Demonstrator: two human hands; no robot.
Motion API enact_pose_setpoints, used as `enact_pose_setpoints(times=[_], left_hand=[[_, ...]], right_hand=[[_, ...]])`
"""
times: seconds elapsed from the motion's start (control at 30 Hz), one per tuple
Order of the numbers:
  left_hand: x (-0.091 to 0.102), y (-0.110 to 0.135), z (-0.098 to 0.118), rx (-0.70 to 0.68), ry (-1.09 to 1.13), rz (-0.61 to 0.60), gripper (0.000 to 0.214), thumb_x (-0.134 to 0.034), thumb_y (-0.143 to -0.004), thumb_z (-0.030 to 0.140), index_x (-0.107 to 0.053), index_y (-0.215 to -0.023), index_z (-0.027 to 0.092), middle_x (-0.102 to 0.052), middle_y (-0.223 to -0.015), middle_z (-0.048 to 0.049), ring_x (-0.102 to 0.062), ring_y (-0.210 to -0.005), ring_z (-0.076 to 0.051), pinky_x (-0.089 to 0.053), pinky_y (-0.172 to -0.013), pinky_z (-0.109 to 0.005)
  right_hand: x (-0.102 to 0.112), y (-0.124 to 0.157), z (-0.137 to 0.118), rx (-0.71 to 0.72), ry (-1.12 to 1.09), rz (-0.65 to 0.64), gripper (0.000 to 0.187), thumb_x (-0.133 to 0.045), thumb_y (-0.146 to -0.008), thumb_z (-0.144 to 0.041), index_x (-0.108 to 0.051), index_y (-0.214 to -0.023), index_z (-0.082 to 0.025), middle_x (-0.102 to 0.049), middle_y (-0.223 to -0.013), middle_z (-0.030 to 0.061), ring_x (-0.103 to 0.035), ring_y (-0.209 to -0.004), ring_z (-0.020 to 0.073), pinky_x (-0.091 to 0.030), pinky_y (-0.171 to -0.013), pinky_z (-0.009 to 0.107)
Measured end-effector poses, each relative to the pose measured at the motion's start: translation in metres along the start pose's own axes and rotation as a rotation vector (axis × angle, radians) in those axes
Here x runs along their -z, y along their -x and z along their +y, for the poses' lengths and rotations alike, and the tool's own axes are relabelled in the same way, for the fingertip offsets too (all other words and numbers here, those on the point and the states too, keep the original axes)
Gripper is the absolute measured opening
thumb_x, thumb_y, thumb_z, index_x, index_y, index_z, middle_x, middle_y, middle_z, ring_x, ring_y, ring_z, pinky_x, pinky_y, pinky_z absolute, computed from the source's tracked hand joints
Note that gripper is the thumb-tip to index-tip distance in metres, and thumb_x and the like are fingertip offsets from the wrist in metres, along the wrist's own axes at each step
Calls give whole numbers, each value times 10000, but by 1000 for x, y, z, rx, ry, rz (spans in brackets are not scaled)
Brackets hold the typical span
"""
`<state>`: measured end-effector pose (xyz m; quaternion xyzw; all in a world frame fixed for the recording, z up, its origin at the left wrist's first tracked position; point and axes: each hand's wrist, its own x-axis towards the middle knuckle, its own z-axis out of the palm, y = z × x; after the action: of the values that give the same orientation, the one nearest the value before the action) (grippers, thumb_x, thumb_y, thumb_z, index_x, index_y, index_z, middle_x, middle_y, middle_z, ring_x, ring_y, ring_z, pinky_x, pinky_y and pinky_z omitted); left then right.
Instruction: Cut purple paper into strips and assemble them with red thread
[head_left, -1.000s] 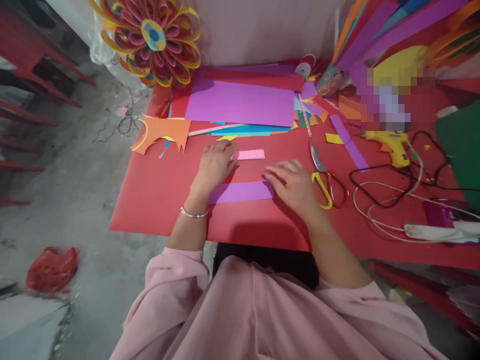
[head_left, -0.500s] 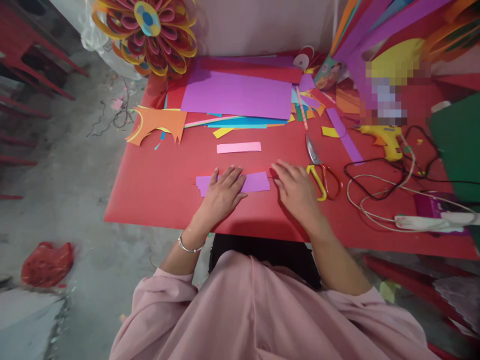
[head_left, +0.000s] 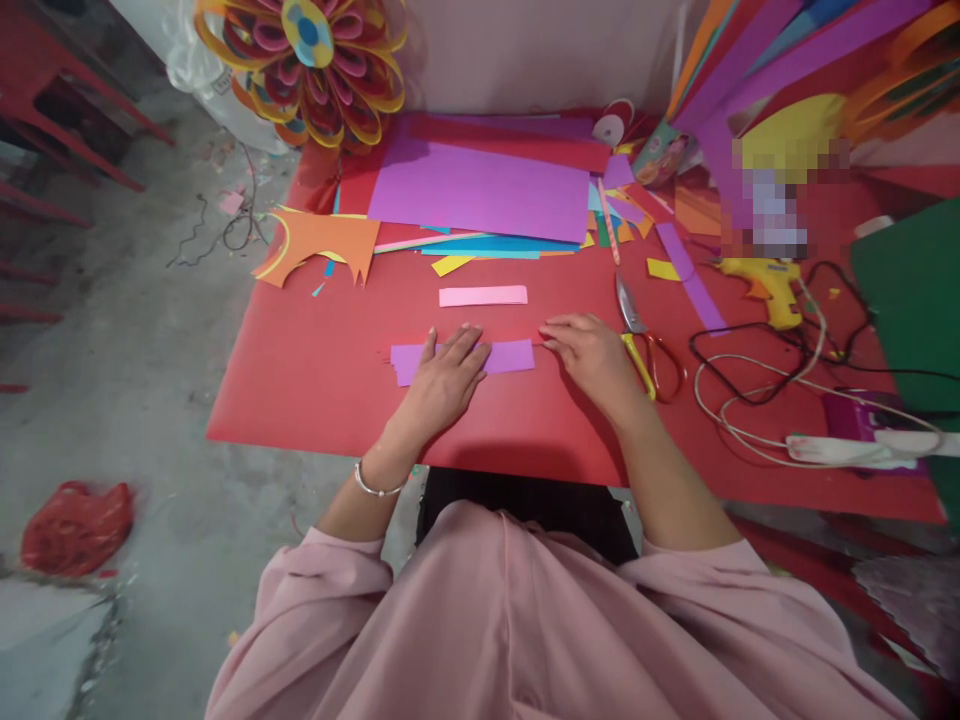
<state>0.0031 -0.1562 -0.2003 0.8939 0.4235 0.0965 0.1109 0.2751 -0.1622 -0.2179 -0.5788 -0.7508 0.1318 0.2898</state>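
Note:
A small stack of purple paper strips (head_left: 511, 357) lies on the red table in front of me. Its left ends are slightly uneven, and thin red edges show beside them. My left hand (head_left: 448, 372) rests flat across the stack with fingers spread, covering its middle. Just past the strips' right end, my right hand (head_left: 589, 355) has its thumb and fingertips drawn together low over the table. A thin dark line runs from the strips to those fingertips; what they pinch, if anything, I cannot make out. Beyond the stack sits a bundle of pink paper strips (head_left: 483, 296).
Scissors (head_left: 636, 335) lie right of my right hand. Farther right are a yellow glue gun (head_left: 772, 285), looped cables and a power strip (head_left: 840, 450). Purple sheets (head_left: 487, 190), an orange cut-out (head_left: 319, 240) and a paper flower (head_left: 307, 60) are toward the back.
My right hand's fingers have drawn together and turned toward the strips' right end. My left hand stays on the purple stack, whose lower edges look less staggered. The view has shifted slightly.

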Motion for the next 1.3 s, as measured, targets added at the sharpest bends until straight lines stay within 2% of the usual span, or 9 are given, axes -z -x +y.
enact_pose_setpoints(times=[0.2, 0.3, 0.43, 0.53, 0.6, 0.67, 0.77, 0.87, 1.3], left_hand=[[7, -14, -31, 12, 16, 0, 428, -435, -1076, 278, -592, -1465, 191, -503, -1646, -178, -415, -1577, -326, -206, -1312, -677], [7, -16, -37, 7, 7, 20, 430, -433, -1074, 278, -594, -1466, 203, -482, -1662, -176, -391, -1590, -332, -194, -1307, -691], [3, -14, -33, 19, -16, 81, 416, -437, -1073, 272, -601, -1455, 249, -409, -1713, -150, -339, -1618, -334, -162, -1307, -705], [2, -12, -30, 32, -15, 106, 397, -488, -1059, 287, -605, -1437, 248, -393, -1723, -150, -318, -1627, -337, -171, -1311, -689], [3, -12, -30, 28, -3, 111, 355, -509, -1053, 288, -639, -1379, 236, -412, -1711, -154, -316, -1627, -337, -191, -1313, -670], [4, -12, -30, 25, 15, 108, 314, -511, -1053, 287, -671, -1317, 228, -430, -1700, -159, -329, -1622, -337, -217, -1310, -656], [4, -13, -30, 35, 47, 99, 299, -506, -1058, 286, -681, -1292, 224, -439, -1691, -170, -349, -1611, -341, -265, -1294, -650], [3, -13, -29, 43, 66, 100, 296, -515, -1056, 282, -679, -1292, 213, -453, -1678, -182, -355, -1607, -346, -288, -1283, -651], [5, -14, -28, 58, 84, 106, 265, -554, -1041, 283, -691, -1254, 205, -517, -1628, -182, -403, -1580, -341, -303, -1278, -637]], right_hand=[[-26, -31, 4, -1, -2, 40, 245, -618, -1000, -195, -841, -1092, -241, -788, -1159, 114, -693, -1084, 301, -555, -982, 485], [-33, -40, 4, -5, -11, 38, 250, -607, -1000, -198, -836, -1086, -247, -785, -1171, 105, -690, -1104, 301, -549, -1001, 493], [-33, -31, -4, -21, -74, 155, 264, -603, -1018, -285, -798, -1190, -235, -726, -1317, 137, -666, -1218, 308, -535, -1055, 501], [-31, -18, -17, -115, -101, 249, 272, -601, -1037, -406, -789, -1154, -248, -747, -1149, 118, -696, -1101, 289, -559, -965, 462], [-32, -14, -26, -167, -92, 231, 275, -667, -1002, -486, -789, -1070, -249, -745, -1023, 89, -702, -976, 269, -559, -873, 423], [-32, -15, -34, -193, -69, 182, 310, -739, -945, -546, -777, -1009, -245, -738, -1003, 80, -692, -927, 257, -542, -815, 397], [-32, -19, -41, -209, -6, 90, 364, -778, -899, -596, -768, -1000, -246, -733, -1040, 89, -680, -974, 278, -518, -798, 400], [-31, -22, -44, -207, 40, 19, 371, -765, -909, -600, -779, -1047, -256, -730, -1052, 101, -667, -1035, 312, -503, -822, 425], [-36, -17, -38, -178, -15, 78, 267, -757, -933, -535, -773, -992, -275, -739, -1036, 86, -663, -1022, 297, -508, -846, 424]])
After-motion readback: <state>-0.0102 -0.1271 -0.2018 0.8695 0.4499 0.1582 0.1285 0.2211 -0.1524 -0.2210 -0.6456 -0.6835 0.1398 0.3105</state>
